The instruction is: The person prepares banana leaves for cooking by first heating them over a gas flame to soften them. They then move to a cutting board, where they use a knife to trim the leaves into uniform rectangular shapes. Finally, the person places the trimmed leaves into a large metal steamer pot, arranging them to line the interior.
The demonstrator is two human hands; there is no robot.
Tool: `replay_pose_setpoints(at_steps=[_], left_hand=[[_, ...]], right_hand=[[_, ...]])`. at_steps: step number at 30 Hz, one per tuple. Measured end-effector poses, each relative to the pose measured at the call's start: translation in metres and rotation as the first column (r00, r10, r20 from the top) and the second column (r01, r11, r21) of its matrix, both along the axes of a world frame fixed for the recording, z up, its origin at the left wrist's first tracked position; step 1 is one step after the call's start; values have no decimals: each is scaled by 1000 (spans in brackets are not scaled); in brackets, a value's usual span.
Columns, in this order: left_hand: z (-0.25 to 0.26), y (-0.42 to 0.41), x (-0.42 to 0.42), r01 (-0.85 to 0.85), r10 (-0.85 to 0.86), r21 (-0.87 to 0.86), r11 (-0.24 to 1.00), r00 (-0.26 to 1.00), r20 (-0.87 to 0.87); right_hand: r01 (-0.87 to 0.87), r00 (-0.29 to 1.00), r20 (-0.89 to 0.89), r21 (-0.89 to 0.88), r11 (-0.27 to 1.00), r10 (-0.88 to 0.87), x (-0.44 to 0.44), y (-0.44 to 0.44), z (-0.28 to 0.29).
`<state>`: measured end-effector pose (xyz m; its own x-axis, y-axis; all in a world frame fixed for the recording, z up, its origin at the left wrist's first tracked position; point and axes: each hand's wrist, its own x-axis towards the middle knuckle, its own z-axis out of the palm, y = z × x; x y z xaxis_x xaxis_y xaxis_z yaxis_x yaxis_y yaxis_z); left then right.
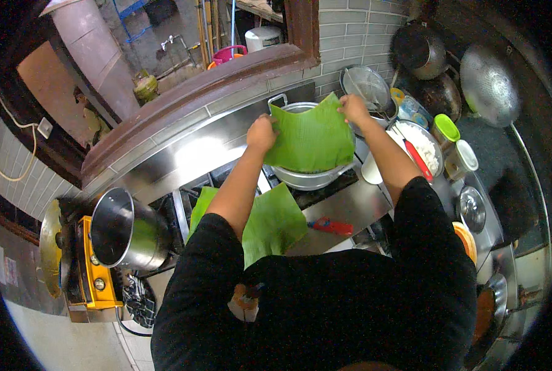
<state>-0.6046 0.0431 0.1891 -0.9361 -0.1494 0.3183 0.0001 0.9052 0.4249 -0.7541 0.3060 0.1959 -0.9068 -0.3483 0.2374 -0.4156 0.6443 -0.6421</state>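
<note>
My left hand grips the upper left edge of a green banana leaf piece. By its upper right corner, my right hand holds the same piece. The leaf is spread over a large aluminium pot on the stove and hides most of its opening. More banana leaf lies below, partly behind my left forearm. A red-handled tool rests on the steel stove front beside it; whether it is a lighter is unclear.
A tall steel pot stands left, near a yellow appliance. On the right are a bowl of white food with a red-handled utensil, a white cup, lidded jars and a strainer. A person is beyond the opening.
</note>
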Motion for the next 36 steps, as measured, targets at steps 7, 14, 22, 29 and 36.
replay_pose_setpoints(at_steps=[7, 14, 22, 29, 36], left_hand=[[-26, 12, -25, -69, 102, -606, 792, 995, 21], [-90, 41, -57, 563, -370, -124, 817, 677, 636], [-122, 38, -76, 426, -25, -258, 867, 554, 832], [-80, 42, -60, 376, 56, -282, 882, 511, 858], [-78, 39, -66, 257, 70, -238, 937, 528, 846]], right_hand=[[44, 988, -153, 476, 879, 34, -27, -41, -33], [-436, 896, 43, 266, 860, 442, -8, -52, -66], [-671, 708, 490, 692, 267, 508, -21, -61, -84], [-671, 717, 527, 699, 247, 456, -15, -65, -73], [-654, 733, 435, 662, 366, 524, -23, -69, -97]])
